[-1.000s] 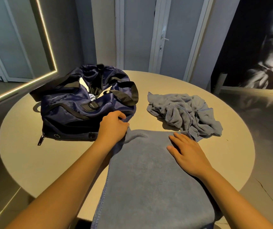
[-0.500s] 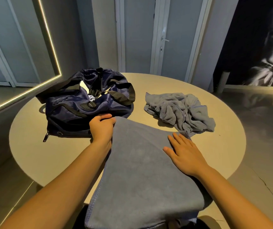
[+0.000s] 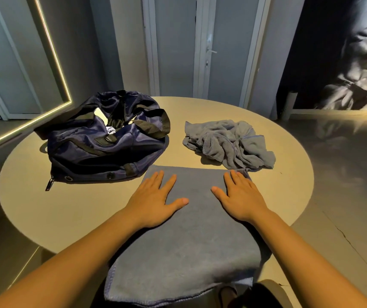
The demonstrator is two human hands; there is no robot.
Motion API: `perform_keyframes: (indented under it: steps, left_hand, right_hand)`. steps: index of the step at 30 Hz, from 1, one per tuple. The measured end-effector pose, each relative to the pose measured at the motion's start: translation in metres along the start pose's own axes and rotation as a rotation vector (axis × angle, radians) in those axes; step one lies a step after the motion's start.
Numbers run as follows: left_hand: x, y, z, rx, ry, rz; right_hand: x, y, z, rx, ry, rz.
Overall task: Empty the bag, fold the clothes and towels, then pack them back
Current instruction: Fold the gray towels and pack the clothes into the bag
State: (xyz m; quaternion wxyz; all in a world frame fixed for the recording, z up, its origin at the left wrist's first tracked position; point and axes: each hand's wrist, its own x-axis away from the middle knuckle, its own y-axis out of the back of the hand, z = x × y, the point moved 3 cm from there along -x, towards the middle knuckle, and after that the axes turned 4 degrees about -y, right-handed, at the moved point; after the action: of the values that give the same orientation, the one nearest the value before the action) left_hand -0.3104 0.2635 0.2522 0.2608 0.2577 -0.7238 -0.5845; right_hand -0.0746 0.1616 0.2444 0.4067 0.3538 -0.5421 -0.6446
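A grey-blue towel [image 3: 191, 247] lies flat on the round beige table [image 3: 44, 207], its near end hanging over the table's front edge. My left hand [image 3: 155, 201] rests palm down on the towel's far left part, fingers straight. My right hand [image 3: 242, 196] lies flat on its far right part, fingers spread. A navy duffel bag [image 3: 102, 143] sits open at the table's back left, something pale showing inside. A crumpled grey-blue cloth [image 3: 229, 143] lies in a heap at the back right, just beyond my right fingertips.
Bare tabletop runs left of the towel in front of the bag, and at the right rim. A lit mirror frame [image 3: 51, 52] leans at the left wall. Closed doors [image 3: 209, 50] stand behind the table. Grey floor [image 3: 344, 174] lies to the right.
My left hand let go of the towel's far corner, and the corner now lies flat. Both palms now press flat on the spread towel. The view has pulled back a little.
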Motion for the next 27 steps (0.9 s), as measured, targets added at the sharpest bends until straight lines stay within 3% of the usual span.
perform_keyframes:
  steps: [7,10,12,15,19,21,24,27]
  left_hand:
    - [0.038,0.001,-0.021,-0.022,0.113,0.040]
    - [0.026,0.031,-0.017,-0.067,0.059,-0.159]
    - [0.003,0.047,-0.001,0.065,0.007,-0.248]
    - [-0.027,0.059,0.017,0.311,0.009,0.008]
    - [-0.041,0.069,0.018,0.326,0.032,0.170]
    - [-0.040,0.076,0.018,0.434,0.028,0.186]
    - [-0.033,0.083,0.019,0.827,0.073,0.195]
    - [-0.028,0.082,0.021,1.042,0.087,0.146]
  right_hand:
    - [0.000,-0.001,-0.005,0.004,0.105,-0.020]
    - [0.002,-0.005,-0.010,0.007,0.153,-0.023]
    - [0.002,-0.005,-0.011,0.002,0.161,-0.016]
    - [0.004,-0.002,-0.010,-0.009,0.162,-0.020]
    - [0.007,-0.001,-0.009,-0.029,0.145,-0.006]
    - [0.008,0.000,-0.009,-0.040,0.146,-0.007]
    - [0.008,0.000,-0.010,-0.055,0.154,-0.015]
    - [0.010,0.002,-0.009,-0.069,0.154,-0.015]
